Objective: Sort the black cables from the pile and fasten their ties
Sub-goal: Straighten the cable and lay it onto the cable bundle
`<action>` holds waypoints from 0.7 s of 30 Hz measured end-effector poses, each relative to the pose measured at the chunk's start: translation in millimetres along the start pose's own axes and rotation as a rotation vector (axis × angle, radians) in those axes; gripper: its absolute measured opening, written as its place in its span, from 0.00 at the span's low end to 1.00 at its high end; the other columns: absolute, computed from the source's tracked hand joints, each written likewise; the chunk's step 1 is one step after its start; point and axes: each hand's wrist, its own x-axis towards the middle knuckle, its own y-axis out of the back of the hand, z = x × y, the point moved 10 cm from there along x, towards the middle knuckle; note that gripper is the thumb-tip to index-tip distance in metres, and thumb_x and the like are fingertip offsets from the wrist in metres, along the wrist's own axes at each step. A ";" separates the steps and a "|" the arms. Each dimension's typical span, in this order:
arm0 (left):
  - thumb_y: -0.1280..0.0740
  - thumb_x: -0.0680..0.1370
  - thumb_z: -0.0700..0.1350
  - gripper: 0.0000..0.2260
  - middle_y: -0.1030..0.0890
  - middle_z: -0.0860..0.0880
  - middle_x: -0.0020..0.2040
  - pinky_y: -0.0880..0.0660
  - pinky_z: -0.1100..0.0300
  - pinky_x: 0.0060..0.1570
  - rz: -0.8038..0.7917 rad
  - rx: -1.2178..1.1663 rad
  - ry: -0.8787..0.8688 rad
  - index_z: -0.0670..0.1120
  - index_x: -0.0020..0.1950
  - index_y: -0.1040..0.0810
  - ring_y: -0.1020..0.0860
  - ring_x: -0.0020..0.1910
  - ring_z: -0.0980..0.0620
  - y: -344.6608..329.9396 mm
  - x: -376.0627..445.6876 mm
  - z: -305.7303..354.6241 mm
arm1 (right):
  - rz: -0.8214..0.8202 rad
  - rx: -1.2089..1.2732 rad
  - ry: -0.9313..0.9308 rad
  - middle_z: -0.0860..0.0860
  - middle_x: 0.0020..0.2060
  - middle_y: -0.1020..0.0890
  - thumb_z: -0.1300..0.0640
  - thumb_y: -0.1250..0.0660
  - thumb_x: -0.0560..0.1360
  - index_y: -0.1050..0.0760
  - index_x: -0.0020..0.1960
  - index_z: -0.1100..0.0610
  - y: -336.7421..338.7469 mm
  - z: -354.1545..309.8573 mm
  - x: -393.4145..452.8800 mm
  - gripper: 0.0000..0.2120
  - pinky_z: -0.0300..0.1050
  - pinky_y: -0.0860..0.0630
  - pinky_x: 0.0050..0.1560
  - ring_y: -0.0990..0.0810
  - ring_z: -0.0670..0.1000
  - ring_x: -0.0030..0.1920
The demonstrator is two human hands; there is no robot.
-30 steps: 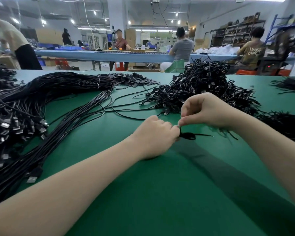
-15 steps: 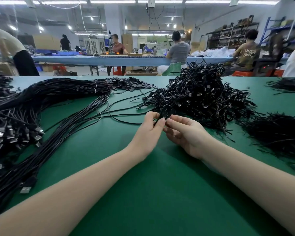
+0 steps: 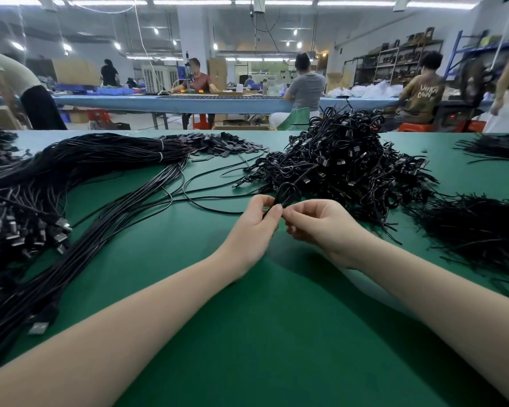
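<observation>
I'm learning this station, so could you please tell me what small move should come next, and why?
Probably pull the tie snug. The left hand and right hand both pinch the small coiled black cable just in front of the tangled black cable pile; its loop looks gathered, but the tie itself is too small to see clearly.

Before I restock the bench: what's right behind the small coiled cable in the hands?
Directly behind the coiled cable sits the big tangled cable pile on the green table. Whatever lies beneath that pile is covered. Left hand and right hand pinch the coil.
</observation>
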 end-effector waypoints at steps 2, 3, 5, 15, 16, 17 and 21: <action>0.43 0.83 0.48 0.07 0.30 0.55 0.38 0.34 0.57 0.46 0.043 0.040 0.013 0.47 0.57 0.31 0.32 0.36 0.58 2.3 0.4 -1.4 | 0.078 -0.257 0.169 0.49 0.31 0.20 0.59 0.30 0.75 0.20 0.39 0.56 4.2 -18.4 -1.2 0.06 0.44 0.25 0.40 0.24 0.48 0.35; 0.42 0.82 0.49 0.06 0.29 0.54 0.39 0.34 0.57 0.46 0.065 0.080 0.022 0.48 0.54 0.30 0.31 0.37 0.57 4.3 0.3 -2.0 | 0.103 -0.357 0.217 0.49 0.32 0.19 0.59 0.30 0.74 0.20 0.39 0.55 4.6 -23.8 -1.9 0.06 0.46 0.25 0.40 0.24 0.48 0.35; 0.42 0.82 0.52 0.08 0.27 0.53 0.38 0.33 0.56 0.42 0.096 0.160 0.042 0.49 0.49 0.30 0.31 0.36 0.55 7.1 -0.2 -3.8 | 0.151 -0.503 0.270 0.45 0.31 0.19 0.58 0.29 0.74 0.20 0.39 0.53 6.1 -28.8 -2.9 0.05 0.43 0.25 0.40 0.24 0.44 0.33; 0.42 0.81 0.54 0.18 0.16 0.50 0.45 0.27 0.56 0.48 0.037 0.012 0.109 0.50 0.37 0.20 0.23 0.39 0.58 1.9 -4.0 0.0 | 0.340 -0.925 0.641 0.53 0.37 0.21 0.65 0.32 0.73 0.22 0.41 0.61 3.9 -61.9 -30.5 0.03 0.50 0.26 0.41 0.23 0.54 0.40; 0.41 0.81 0.52 0.17 0.19 0.51 0.51 0.28 0.55 0.56 0.075 0.024 0.075 0.51 0.37 0.19 0.24 0.46 0.59 5.3 -4.2 2.9 | 0.346 -0.915 0.659 0.53 0.37 0.21 0.66 0.32 0.72 0.22 0.40 0.62 4.7 -62.7 -32.4 0.03 0.50 0.25 0.40 0.24 0.55 0.39; 0.40 0.81 0.50 0.15 0.24 0.53 0.57 0.31 0.56 0.62 0.100 0.025 0.037 0.51 0.40 0.17 0.27 0.54 0.62 8.2 -4.6 7.2 | 0.357 -0.898 0.667 0.53 0.37 0.21 0.66 0.31 0.72 0.22 0.40 0.62 5.7 -62.8 -33.8 0.03 0.50 0.25 0.40 0.24 0.54 0.39; 0.40 0.81 0.41 0.15 0.19 0.56 0.56 0.33 0.72 0.58 0.060 -0.070 -0.113 0.54 0.47 0.16 0.26 0.61 0.63 5.5 -9.6 26.6 | 0.375 -0.841 0.673 0.50 0.36 0.21 0.65 0.30 0.72 0.20 0.41 0.59 7.9 -61.1 -34.0 0.03 0.43 0.27 0.41 0.24 0.49 0.38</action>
